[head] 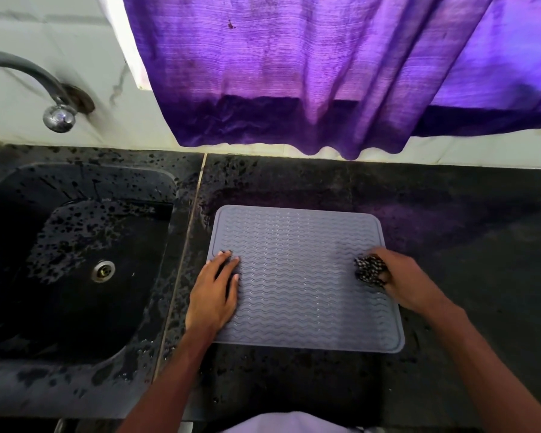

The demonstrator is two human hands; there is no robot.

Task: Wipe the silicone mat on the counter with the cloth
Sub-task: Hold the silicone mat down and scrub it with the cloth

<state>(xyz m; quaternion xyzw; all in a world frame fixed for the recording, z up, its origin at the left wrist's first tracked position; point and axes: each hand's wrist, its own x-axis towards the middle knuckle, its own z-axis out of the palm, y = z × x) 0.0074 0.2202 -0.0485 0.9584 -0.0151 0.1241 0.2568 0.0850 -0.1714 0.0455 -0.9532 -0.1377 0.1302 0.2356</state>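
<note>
Here the square grey silicone mat, ribbed with wavy lines and rounded at its corners, lies flat on the dark speckled stone counter, just to the right of the seam that divides the counter from the sink. The left hand lies flat on the mat's left edge, fingers straight and spread a little, pressing down on it. The right hand is at the mat's right edge, its fingers curled around a bunched black-and-white patterned cloth, which touches the mat's surface; the hand is slightly blurred. Left of the mat, a black speckled sink basin with a round metal drain is set into the counter, and a curved grey metal tap juts from the pale wall above it. A purple cloth curtain hangs over the back of the counter.
</note>
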